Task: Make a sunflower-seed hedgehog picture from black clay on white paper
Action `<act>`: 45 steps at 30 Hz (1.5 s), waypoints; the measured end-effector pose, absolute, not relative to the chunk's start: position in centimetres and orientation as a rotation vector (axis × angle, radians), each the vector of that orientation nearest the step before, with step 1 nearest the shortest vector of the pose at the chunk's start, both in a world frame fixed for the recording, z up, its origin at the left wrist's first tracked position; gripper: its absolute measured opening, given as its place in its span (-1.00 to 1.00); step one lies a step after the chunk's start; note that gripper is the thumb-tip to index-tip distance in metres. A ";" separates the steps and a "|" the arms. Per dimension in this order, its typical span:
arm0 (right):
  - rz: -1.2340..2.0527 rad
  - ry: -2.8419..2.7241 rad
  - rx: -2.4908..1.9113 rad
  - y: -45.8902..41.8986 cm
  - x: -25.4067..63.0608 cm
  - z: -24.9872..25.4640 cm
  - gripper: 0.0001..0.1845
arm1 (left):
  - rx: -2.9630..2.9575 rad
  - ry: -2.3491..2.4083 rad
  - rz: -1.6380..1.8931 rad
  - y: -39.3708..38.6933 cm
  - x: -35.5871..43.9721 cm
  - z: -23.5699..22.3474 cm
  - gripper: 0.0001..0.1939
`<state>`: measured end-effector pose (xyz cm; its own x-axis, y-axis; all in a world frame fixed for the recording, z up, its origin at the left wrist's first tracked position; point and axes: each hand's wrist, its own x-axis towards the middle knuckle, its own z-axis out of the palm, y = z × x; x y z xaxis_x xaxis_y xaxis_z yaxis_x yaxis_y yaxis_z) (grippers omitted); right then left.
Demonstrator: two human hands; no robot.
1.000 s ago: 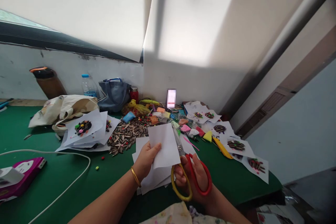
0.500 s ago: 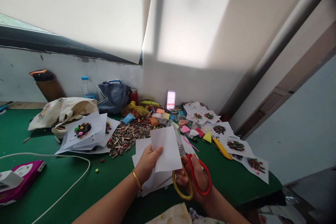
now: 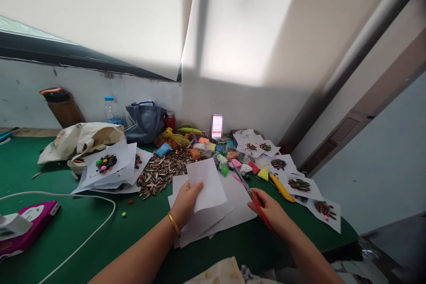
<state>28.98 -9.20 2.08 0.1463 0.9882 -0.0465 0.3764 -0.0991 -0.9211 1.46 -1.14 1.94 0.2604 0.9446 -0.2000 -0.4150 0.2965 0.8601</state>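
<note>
My left hand point(image 3: 187, 202) grips a small sheet of white paper point(image 3: 207, 185) by its left edge, thumb on top. Under it, several larger white sheets point(image 3: 229, 216) lie on the green table. To the right, my right hand point(image 3: 268, 206) is closed round the handles of a pair of scissors point(image 3: 258, 206). Their blades point up and to the left, apart from the paper. The scissors are seen edge-on, so I cannot tell how far the blades are spread.
Beyond the paper are a heap of sunflower seeds point(image 3: 163, 171) and colored clay packets point(image 3: 234, 163). Seed-decorated sheets lie left point(image 3: 109, 166) and right point(image 3: 299, 184). A yellow utility knife point(image 3: 282, 187), a magenta power strip point(image 3: 31, 226), a white cable point(image 3: 111, 213) and a propped phone point(image 3: 217, 125) are also present.
My right hand has moved the scissors right, away from the paper's edge, and turned them edge-on. The small sheet in my left hand has shifted slightly left.
</note>
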 end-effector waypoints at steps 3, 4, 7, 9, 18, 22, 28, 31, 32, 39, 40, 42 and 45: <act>0.659 -1.671 -2.076 -9.9 33.9 1.4 -0.46 | 0.745 0.862 1.069 -0.6 1.5 1.4 -0.54; 0.550 -1.750 -2.208 -10.1 35.1 1.1 -0.47 | 0.739 0.866 1.066 -0.5 1.5 1.3 -0.55; 0.333 -1.925 -2.377 -10.6 37.7 0.4 -0.44 | 0.730 0.868 1.067 -0.3 1.6 1.2 -0.57; 0.290 -1.986 -2.426 -10.6 38.4 0.4 -0.39 | 0.732 0.865 1.075 -0.2 1.7 1.1 -0.55; 0.503 -1.919 -1.983 -6.7 29.4 6.1 -0.55 | 0.730 0.832 1.075 -0.1 1.8 0.8 -0.49; 0.984 -1.695 -1.529 -3.6 22.4 4.8 -0.51 | 0.755 0.775 1.088 -0.2 1.8 0.7 -0.44; 1.316 -1.342 -1.237 0.6 19.6 1.1 -0.59 | 0.827 0.806 1.133 0.4 1.3 0.4 -0.47; 1.256 -1.303 -1.281 1.5 21.0 0.3 -0.61 | 0.888 0.942 1.203 1.0 0.7 0.4 -0.53; 1.230 -1.287 -1.273 1.6 21.6 0.2 -0.61 | 0.902 0.987 1.229 1.2 0.5 0.5 -0.54; 1.206 -1.848 -1.354 1.1 25.1 1.9 -0.74 | 0.984 1.171 1.358 2.6 -0.8 1.3 -0.60; 1.113 -2.094 -1.366 1.2 24.9 2.5 -0.77 | 0.972 1.183 1.385 2.8 -0.8 1.3 -0.61; 0.791 -2.442 -1.372 1.4 23.8 3.6 -0.79 | 1.001 1.211 1.413 3.3 -0.9 1.6 -0.63; 0.456 -2.639 -1.408 1.7 21.3 4.2 -0.70 | 1.289 1.282 1.382 3.0 -0.9 2.5 -0.66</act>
<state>21.27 1.72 4.18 -0.5617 0.8264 -0.0386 0.7915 0.5232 -0.3157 -0.92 3.03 2.48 -0.1270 0.9820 0.1401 0.0664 -0.1325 0.9889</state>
